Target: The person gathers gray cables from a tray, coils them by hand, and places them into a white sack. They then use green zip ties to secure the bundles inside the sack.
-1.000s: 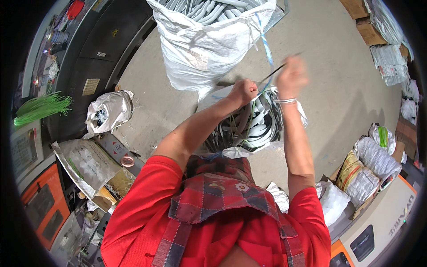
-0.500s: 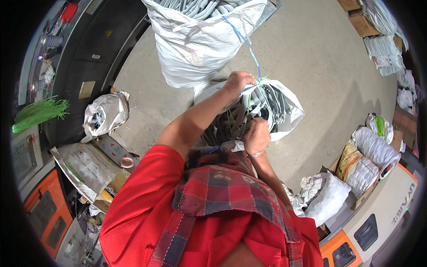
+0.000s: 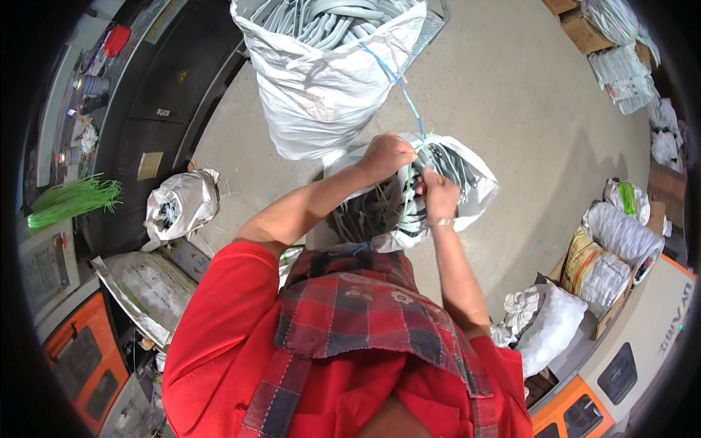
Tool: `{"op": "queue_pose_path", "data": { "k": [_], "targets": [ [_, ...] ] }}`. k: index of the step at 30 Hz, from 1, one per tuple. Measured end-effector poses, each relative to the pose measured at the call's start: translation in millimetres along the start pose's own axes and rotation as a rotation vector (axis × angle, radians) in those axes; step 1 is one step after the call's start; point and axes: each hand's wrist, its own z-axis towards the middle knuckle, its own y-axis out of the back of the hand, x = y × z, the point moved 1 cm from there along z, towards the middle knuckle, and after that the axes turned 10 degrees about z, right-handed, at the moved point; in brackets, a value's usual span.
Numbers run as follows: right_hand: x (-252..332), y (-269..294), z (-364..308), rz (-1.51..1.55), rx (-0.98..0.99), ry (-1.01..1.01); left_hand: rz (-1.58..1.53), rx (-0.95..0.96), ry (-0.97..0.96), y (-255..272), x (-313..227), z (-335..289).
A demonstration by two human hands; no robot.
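Note:
Right in front of me stands a white woven sack (image 3: 480, 191), its mouth wide and full of grey plastic pieces that look like hangers (image 3: 449, 162). A thin green string (image 3: 407, 191) spans the mouth from far rim to near rim. At the far rim my left hand (image 3: 387, 158) is closed, pinching the green string close to where it meets a blue cord (image 3: 410, 106). My right hand (image 3: 440, 197) is closed just beside it, over the sack's mouth; what its fingers grip is hidden. The blue cord runs up to a larger white sack (image 3: 314, 95) beyond.
The larger sack also brims with grey pieces. At left are a small white sack (image 3: 193, 201), a bundle of green strings (image 3: 73, 203) and a dark machine cabinet (image 3: 171, 80). Filled bags (image 3: 551, 321) and an orange-and-white machine (image 3: 635, 365) stand at right; cardboard boxes (image 3: 573, 33) lie far right.
My right hand has moved up and away from me, from the sack's near side to beside my left hand. My left hand has come slightly nearer to me.

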Motion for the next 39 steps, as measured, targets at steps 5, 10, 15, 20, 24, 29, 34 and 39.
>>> {"op": "queue_pose_path", "data": {
  "k": [5, 10, 15, 20, 24, 29, 34, 39],
  "targets": [
    [17, -25, 47, 0.268, 0.076, -0.544, 0.043, -0.163, -0.124, 3, -12, -9],
    [9, -29, 68, 0.473, 0.116, -0.726, -0.183, -0.101, -0.018, -3, 0, -19],
    [33, -13, 53, -0.056, 0.148, -0.372, -0.569, -0.059, 0.022, -17, 27, -1],
    [18, -3, 56, -0.201, 0.303, -0.080, 0.032, 0.498, -0.032, -23, 24, 42],
    [-16, -4, 77, -0.582, 0.242, 0.084, 0.443, 0.879, -0.004, -25, 12, 67],
    [-22, -11, 78, -0.537, 0.196, 0.102, 0.540, 1.207, -0.034, -46, 27, 91],
    [-17, -17, 76, -0.546, 0.244, 0.056, 0.426, 1.391, -0.127, -53, 42, 96],
    [15, -20, 58, -0.763, 0.258, 0.124, 0.329, 1.274, -0.117, -24, 24, 86]
  ]
}}
